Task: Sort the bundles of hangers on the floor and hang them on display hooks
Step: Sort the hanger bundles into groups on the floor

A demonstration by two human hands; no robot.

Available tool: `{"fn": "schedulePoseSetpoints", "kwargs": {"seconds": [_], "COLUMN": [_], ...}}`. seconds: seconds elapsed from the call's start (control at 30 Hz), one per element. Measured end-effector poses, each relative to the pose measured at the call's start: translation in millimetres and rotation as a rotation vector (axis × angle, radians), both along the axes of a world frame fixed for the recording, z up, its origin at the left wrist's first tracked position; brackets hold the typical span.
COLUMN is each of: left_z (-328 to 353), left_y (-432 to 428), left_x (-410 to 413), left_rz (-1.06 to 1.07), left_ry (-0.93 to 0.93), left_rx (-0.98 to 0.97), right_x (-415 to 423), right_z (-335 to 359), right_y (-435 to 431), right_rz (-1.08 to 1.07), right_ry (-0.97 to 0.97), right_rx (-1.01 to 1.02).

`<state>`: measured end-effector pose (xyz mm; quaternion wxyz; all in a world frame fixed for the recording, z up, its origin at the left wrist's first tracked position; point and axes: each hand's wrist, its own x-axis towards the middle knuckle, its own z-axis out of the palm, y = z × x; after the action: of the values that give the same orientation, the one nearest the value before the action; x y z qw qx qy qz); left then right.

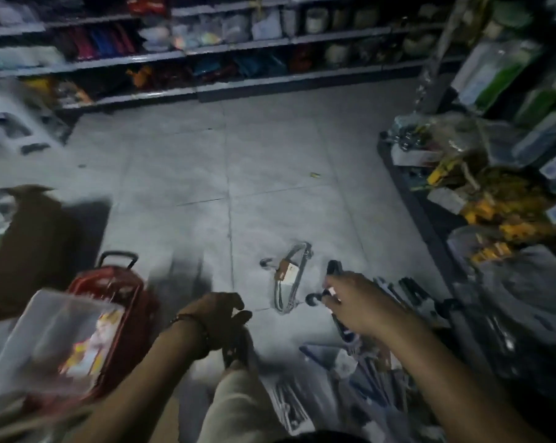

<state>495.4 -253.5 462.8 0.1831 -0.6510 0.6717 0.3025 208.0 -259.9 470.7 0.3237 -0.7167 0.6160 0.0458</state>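
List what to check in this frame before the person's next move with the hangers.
1. Left hand has a firm hold on the dark bundle: ok, fingers curled round it.
2. Right hand holds the second dark bundle: ok.
3. Floor cleared of hangers: not ok, the grey bundle lies on the tiles, apart from both hands.
4. Heap of hangers under the right arm sorted: not ok.
5. Display hooks located: cannot tell, the shelves are blurred.
6. Red basket out of the way: cannot tell, it stands close to the left arm.

Nothing is legible, even the hanger bundle tag (288, 272).
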Motion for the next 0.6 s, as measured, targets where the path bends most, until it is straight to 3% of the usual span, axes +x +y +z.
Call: {"fn": "schedulePoseSetpoints", "kwargs": {"seconds": [0.27, 0.6], "left_z": [8.6, 6.4], "left_y": [-195.5, -380.6], "left_x": [89.3, 75.6], "left_rz": [-0.153, -0.353], "left_ry": [0.044, 0.021], "left_rx": [0.081, 0.143], "right_x": [111.8, 95.8], "right_z": [33.2, 16.0], "right_y": [-136.1, -274.5], "right_rz": [-0.266, -0.475], "right_ry": [-0.08, 0.003], "right_rx": [0.117, 0.146]}}
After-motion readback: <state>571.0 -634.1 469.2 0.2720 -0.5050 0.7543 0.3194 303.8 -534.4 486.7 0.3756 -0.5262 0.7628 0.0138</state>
